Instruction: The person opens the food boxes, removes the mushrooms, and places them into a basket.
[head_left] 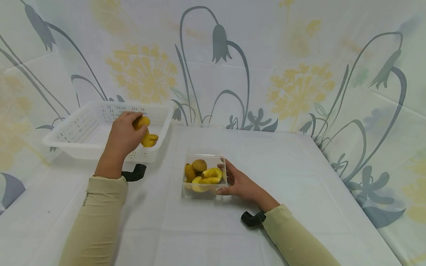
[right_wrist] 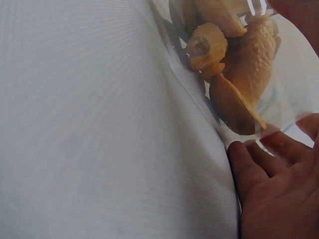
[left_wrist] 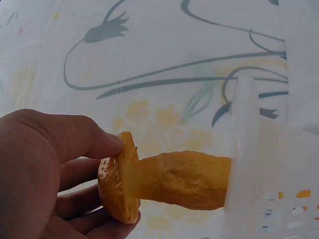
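Observation:
Thumb and fingers of my left hand (head_left: 125,132) pinch a yellow-orange mushroom (left_wrist: 177,179) by its cap, over the front right part of a white plastic basket (head_left: 74,147). In the left wrist view, its thick stem points right and passes behind the basket's wall. Another yellow piece (head_left: 153,137) lies in the basket beside the stem. My right hand (head_left: 241,184) holds the right side of a clear plastic box (head_left: 199,195), thumb at the front corner, fingers along the side. Inside the box are brownish mushrooms (head_left: 199,165) and curved yellow pieces (head_left: 210,180).
The basket has slotted walls and stands at the back left of the white-covered table (head_left: 186,236). A floral cloth (head_left: 213,81) hangs behind the table and along the sides. Each wrist carries a black camera mount (head_left: 134,173).

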`<state>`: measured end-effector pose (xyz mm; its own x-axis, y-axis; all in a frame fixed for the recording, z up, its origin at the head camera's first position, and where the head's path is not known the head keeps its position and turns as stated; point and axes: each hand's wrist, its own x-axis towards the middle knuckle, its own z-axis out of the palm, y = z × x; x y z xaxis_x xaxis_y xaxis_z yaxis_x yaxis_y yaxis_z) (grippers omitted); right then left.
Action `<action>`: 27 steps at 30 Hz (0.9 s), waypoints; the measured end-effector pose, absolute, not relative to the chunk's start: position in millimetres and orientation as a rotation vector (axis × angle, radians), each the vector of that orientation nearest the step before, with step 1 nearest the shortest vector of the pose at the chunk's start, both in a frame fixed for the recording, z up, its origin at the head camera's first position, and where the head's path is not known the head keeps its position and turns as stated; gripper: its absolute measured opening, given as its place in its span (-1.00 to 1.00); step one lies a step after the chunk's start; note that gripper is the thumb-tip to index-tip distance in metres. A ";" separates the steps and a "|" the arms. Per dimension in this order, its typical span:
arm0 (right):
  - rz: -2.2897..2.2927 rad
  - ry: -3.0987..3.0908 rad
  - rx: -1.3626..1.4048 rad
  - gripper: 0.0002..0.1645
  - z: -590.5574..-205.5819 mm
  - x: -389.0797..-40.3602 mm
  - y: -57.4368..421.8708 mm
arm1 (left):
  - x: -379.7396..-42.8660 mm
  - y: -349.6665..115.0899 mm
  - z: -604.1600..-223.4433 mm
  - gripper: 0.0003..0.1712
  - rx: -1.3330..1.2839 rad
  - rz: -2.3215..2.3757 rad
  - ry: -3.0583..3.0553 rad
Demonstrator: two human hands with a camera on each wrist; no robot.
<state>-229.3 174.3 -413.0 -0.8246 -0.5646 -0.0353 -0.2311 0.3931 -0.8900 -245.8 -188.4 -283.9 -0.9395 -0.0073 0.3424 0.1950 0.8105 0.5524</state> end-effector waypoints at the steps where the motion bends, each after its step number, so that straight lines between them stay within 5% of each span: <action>1: -1.406 2.325 -0.698 0.40 -413.3 -229.4 174.4 | -247.0 -189.2 -285.1 -0.44 -0.138 -0.856 -2.675; 27: -1.370 2.355 -0.679 0.39 -408.5 -226.4 172.3 | -262.9 -201.7 -306.8 -0.41 -0.054 -0.731 -2.886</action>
